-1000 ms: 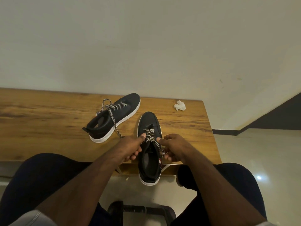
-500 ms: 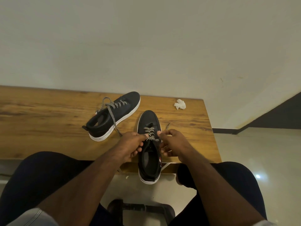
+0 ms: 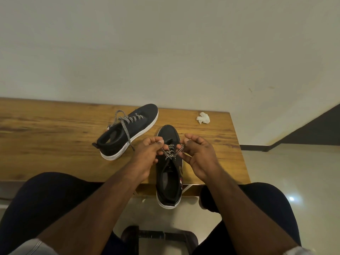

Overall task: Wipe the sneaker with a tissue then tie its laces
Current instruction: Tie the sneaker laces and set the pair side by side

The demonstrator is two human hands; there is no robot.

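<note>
Both hands at the laces of a black sneaker on a wooden surface.

The sneaker (image 3: 168, 173) lies toe toward 12 o'clock, its heel overhanging the near edge of the surface (image 3: 55, 144). The left hand (image 3: 147, 155) and right hand (image 3: 199, 157) flank it, curled fingers pinching the checkered laces (image 3: 172, 152) drawn taut between them. A second sneaker (image 3: 127, 131) rests at 10 o'clock, laces loose. A crumpled tissue (image 3: 203, 118) lies at 1 o'clock, well apart. A pale wall (image 3: 165, 52) backs the surface; tiled floor (image 3: 294, 162) lies at 3 o'clock.
</note>
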